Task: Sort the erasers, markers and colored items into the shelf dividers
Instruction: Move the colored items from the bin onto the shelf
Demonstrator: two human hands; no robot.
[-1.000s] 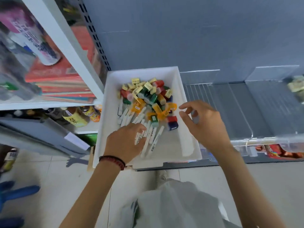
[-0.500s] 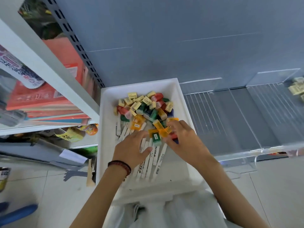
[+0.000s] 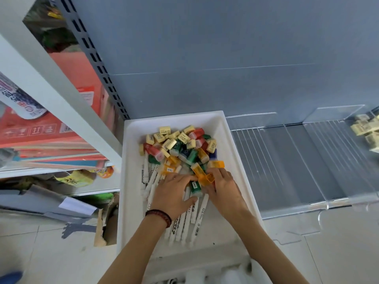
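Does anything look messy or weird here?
Yes. In the tray, erasers, markers and coloured cases lie jumbled in one heap, not sorted. Left of it, ragged cardboard sits on the floor.

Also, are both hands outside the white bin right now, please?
No, the left hand and right hand are in the white bin, the right gripping an orange piece.

My right hand [image 3: 223,188] grips an orange item [image 3: 202,176] mid-way along the white bin [image 3: 235,152]; my left hand [image 3: 174,189] rests on markers [image 3: 184,219].
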